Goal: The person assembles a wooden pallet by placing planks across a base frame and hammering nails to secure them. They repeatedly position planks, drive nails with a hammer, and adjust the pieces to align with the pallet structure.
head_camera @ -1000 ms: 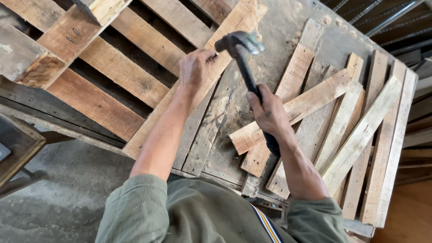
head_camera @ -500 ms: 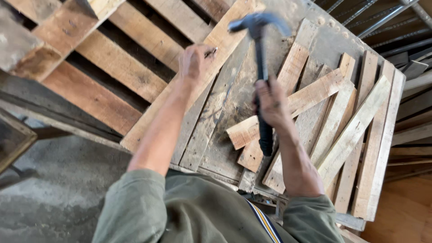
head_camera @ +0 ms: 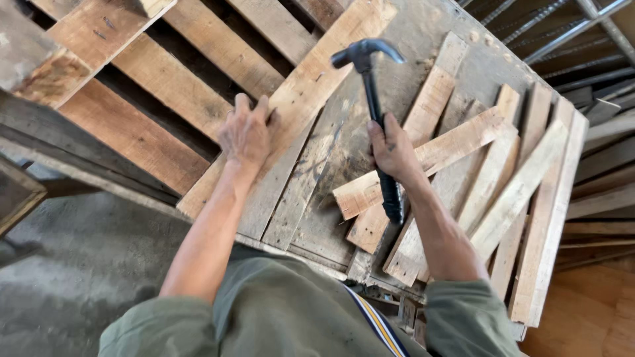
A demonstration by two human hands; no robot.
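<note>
Right grip (head_camera: 391, 151) mid-handle, hammer (head_camera: 370, 79) head above.

Left hand (head_camera: 246, 135) lies flat, palm down, fingers forward, arm stretched out; right hand (head_camera: 391, 151) is fisted, wrist cocked, forearm angled inward

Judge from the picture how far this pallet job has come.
Done: loose slats lie piled on the bench. In hand: the right hand raises a claw hammer while the left hand steadies a plank. Left: the pallet keeps several boards.
</note>
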